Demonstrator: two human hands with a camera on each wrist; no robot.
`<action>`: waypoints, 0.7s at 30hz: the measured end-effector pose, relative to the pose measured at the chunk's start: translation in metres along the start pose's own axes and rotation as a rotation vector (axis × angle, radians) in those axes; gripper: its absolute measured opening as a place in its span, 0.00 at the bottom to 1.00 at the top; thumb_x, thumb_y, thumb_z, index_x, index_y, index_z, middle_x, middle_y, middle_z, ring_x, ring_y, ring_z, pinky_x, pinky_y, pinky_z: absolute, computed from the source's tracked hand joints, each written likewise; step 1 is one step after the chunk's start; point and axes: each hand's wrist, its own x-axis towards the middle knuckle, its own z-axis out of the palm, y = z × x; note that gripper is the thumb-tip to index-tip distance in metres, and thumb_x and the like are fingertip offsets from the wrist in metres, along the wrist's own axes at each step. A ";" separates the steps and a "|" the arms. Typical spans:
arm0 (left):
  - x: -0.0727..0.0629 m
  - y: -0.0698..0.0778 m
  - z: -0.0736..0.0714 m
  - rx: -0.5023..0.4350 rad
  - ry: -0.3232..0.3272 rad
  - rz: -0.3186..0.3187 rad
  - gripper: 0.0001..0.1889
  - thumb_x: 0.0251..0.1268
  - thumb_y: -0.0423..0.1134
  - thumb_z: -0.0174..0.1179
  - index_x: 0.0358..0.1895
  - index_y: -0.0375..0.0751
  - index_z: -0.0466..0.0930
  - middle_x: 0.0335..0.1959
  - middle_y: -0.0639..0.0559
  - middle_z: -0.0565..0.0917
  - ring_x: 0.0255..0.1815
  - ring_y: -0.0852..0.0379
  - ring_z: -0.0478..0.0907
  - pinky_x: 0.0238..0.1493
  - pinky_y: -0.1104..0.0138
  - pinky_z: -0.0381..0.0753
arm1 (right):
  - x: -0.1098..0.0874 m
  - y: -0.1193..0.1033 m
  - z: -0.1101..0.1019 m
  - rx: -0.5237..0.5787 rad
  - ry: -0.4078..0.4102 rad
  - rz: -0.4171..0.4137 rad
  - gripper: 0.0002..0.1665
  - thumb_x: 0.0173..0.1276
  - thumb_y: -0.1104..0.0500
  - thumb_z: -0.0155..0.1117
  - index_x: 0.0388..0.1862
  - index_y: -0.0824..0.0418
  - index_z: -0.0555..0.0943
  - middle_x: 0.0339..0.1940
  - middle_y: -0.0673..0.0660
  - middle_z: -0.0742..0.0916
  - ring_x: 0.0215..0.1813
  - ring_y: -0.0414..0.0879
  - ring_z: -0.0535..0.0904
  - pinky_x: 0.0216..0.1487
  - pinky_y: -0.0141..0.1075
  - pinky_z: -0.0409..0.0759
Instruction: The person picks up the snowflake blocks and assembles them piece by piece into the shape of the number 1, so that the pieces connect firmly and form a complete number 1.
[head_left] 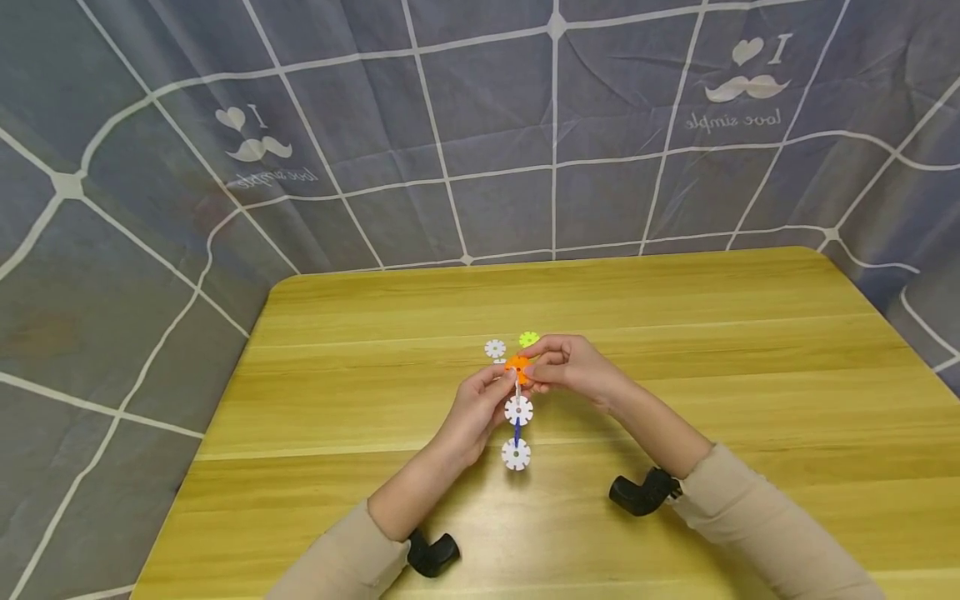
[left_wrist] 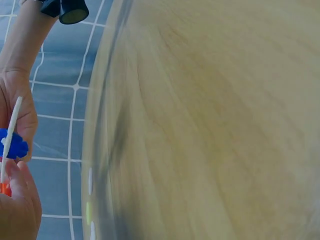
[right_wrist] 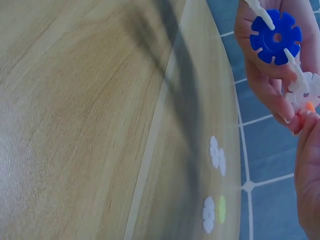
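A chain of notched plastic discs is held up in front of me. Its lowest piece is a white disc (head_left: 516,455), then a blue disc (right_wrist: 276,37) seen edge-on from the head, another white disc (head_left: 518,410) and a further white one. At the far end sits an orange disc (head_left: 517,367). My left hand (head_left: 476,410) pinches the chain just below the orange disc, thumb on top. From the other side, my right hand (head_left: 572,367) pinches the orange disc between thumb and fingers. Both hands partly cover that joint.
Loose discs lie beyond the hands on the wooden table (head_left: 360,367): a yellow-green disc (head_left: 528,338), a white disc (head_left: 495,348) and other white discs (right_wrist: 214,151). A grey checked curtain (head_left: 495,125) hangs behind the table. Black wrist devices (head_left: 637,492) hang from both sleeves.
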 end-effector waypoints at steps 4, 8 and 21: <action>0.002 0.001 0.000 0.028 0.021 -0.025 0.11 0.71 0.32 0.48 0.49 0.27 0.72 0.31 0.52 0.82 0.31 0.62 0.81 0.30 0.76 0.79 | 0.000 -0.001 0.001 -0.001 -0.015 0.015 0.20 0.63 0.73 0.55 0.54 0.79 0.70 0.25 0.53 0.84 0.26 0.40 0.79 0.36 0.33 0.81; 0.005 0.002 0.000 0.042 0.038 -0.045 0.09 0.70 0.33 0.49 0.46 0.29 0.73 0.29 0.52 0.82 0.30 0.61 0.81 0.29 0.75 0.78 | 0.000 0.000 0.000 0.001 -0.020 0.033 0.20 0.63 0.73 0.56 0.54 0.78 0.70 0.26 0.53 0.84 0.26 0.40 0.79 0.36 0.32 0.81; 0.004 0.005 -0.001 0.013 0.042 -0.056 0.09 0.71 0.31 0.49 0.46 0.29 0.73 0.36 0.44 0.82 0.37 0.55 0.82 0.36 0.72 0.81 | 0.004 -0.002 -0.017 0.018 -0.011 0.066 0.22 0.63 0.71 0.58 0.56 0.78 0.69 0.28 0.52 0.85 0.28 0.41 0.79 0.34 0.30 0.80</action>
